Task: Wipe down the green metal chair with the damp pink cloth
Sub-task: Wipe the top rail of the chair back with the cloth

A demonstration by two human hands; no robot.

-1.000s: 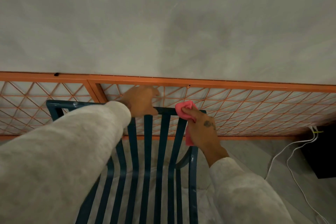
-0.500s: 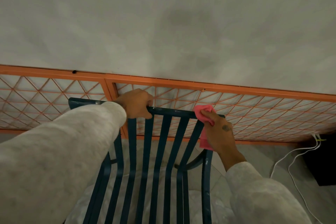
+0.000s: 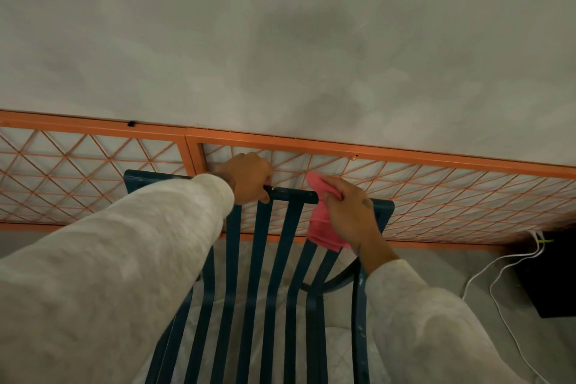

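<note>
The dark green metal chair (image 3: 258, 274) stands below me, its slatted back rising to a top rail. My left hand (image 3: 249, 176) is wrapped around the middle of that rail. My right hand (image 3: 350, 212) presses the pink cloth (image 3: 321, 224) over the rail near its right end; the cloth hangs down across the upper slats. Part of the cloth is hidden under my fingers. My left sleeve covers the left side of the chair back.
An orange metal lattice fence (image 3: 436, 193) runs just behind the chair against a grey wall (image 3: 280, 40). White cables (image 3: 498, 274) trail over the floor at right toward a black box (image 3: 548, 277).
My right hand and the pink cloth have slid along the top rail toward its right end. My left hand has kept its grip on the rail. The camera view shifted slightly left.
</note>
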